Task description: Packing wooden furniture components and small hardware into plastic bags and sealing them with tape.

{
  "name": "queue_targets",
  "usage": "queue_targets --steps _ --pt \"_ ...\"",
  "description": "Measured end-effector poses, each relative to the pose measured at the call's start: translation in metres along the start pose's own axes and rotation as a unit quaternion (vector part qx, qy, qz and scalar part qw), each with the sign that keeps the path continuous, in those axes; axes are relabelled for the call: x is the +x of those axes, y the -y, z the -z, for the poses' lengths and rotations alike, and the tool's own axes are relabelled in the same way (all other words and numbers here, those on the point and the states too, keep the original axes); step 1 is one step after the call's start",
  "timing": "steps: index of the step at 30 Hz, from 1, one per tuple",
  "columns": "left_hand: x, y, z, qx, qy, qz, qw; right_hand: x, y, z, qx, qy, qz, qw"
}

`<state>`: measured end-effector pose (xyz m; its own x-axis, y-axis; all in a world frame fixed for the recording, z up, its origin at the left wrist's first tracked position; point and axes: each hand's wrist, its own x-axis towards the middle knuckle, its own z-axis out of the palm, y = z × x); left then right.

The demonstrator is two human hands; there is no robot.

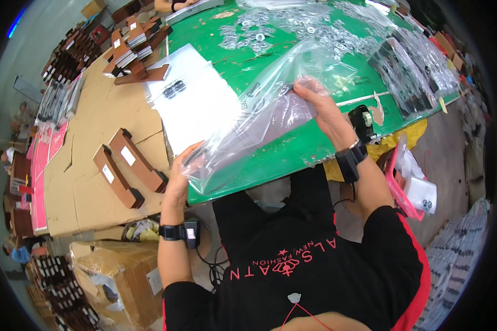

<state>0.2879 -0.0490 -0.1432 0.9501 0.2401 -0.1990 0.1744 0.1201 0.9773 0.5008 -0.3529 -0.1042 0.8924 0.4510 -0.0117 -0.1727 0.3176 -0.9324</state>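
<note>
A clear plastic bag (243, 129) stretches slantwise between my two hands above the front of the green table (237, 190). My left hand (181, 174) grips its lower left end, with some of the fingers behind the film. Higher up on the right, my right hand (323, 110) pinches the bag's other end between thumb and fingers. The bag looks flat, and no item shows inside it. Just behind it lies a stack of white sheets (190, 110) with dark round marks. A black tape dispenser (361, 122) stands beside my right wrist.
Two brown bars (132, 160) with black ends lie on the cardboard (77, 165) at left; more brown pieces (135, 47) are piled behind. Small metal-looking rings in clear packets (259, 33) spread across the far table. Packed dark parts (406, 71) lie right. Another person's hand (185, 4) shows at the far edge.
</note>
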Motion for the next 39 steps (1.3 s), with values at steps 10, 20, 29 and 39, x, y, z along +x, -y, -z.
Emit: queue_targets --steps 10,20,29,39 --pt "0.031 -0.007 0.003 0.583 -0.142 -0.474 0.644 0.068 -0.001 0.129 0.006 -0.114 0.054 0.992" --pt "0.002 0.056 0.016 0.646 -0.039 -0.397 0.651 0.049 0.007 0.059 -0.468 -0.08 0.346 0.809" --pt "-0.01 0.053 0.013 0.663 0.007 -0.358 0.657 0.041 0.0 0.022 -0.715 0.146 0.289 0.62" --pt "-0.01 0.053 0.014 0.656 -0.004 -0.34 0.674 0.085 -0.043 0.021 -0.633 0.407 0.129 0.646"
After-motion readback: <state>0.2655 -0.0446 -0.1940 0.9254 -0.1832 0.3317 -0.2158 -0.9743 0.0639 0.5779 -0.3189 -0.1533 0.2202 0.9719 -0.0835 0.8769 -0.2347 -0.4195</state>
